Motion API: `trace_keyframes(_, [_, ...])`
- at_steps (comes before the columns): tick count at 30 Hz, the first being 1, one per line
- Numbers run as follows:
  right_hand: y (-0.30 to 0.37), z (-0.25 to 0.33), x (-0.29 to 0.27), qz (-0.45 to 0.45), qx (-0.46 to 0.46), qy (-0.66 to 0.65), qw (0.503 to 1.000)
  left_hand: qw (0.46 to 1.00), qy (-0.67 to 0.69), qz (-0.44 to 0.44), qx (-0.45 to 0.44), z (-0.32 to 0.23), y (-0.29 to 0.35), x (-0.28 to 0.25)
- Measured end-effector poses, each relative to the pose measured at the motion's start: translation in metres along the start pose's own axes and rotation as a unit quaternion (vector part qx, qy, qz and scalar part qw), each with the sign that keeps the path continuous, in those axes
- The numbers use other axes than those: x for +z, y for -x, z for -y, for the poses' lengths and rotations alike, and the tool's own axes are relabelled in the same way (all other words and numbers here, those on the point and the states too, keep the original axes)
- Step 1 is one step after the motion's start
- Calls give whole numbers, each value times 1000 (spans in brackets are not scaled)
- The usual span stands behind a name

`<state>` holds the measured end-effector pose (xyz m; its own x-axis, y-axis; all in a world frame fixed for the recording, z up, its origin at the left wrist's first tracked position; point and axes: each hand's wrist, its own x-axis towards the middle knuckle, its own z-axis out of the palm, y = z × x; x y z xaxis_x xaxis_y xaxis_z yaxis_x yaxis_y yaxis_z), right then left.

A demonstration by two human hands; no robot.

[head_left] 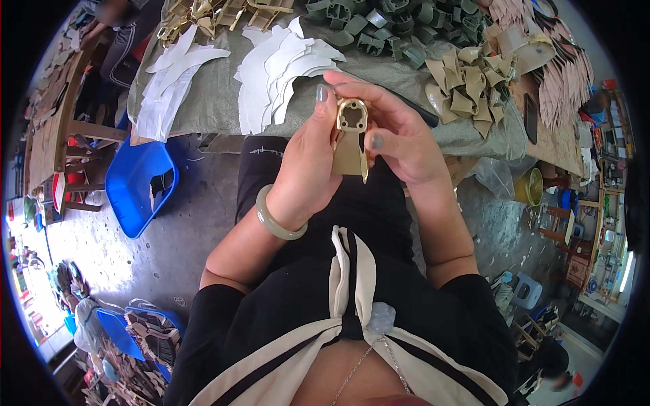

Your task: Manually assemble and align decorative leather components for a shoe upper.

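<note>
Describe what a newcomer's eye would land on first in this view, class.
At the centre, the left hand and right hand together hold up a tan shoe piece above the lap. Behind them, white cut-out pieces lie stacked on the grey-covered table, and a blue bin stands on the floor at left.

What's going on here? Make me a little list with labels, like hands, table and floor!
left hand: holds the tan piece from the left
right hand: holds the same piece from the right
wrist: pale green bangle on the left arm
table: white cutouts, tan pieces, green parts
floor: blue bin
</note>
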<state>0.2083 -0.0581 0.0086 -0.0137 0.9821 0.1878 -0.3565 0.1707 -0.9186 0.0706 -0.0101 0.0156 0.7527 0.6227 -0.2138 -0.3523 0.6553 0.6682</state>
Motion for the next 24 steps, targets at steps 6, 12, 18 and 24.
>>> trace_keyframes(6, [-4, -5, 14, -53, 8, -63, 997, 999, -34, 2, 15, 7, 2, -15])
trace_keyframes(12, [-7, -6, 11, -68, 69, -16, 995, 998, -57, -8, 9, 7, 3, -15])
trace_keyframes(18, [-13, 5, 17, -77, 136, -23, 987, 998, -57, 0, 20, 7, 2, -17])
trace_keyframes(24, [-11, -5, 10, -40, -30, 222, 974, 997, -75, -2, -16, 4, 2, -19])
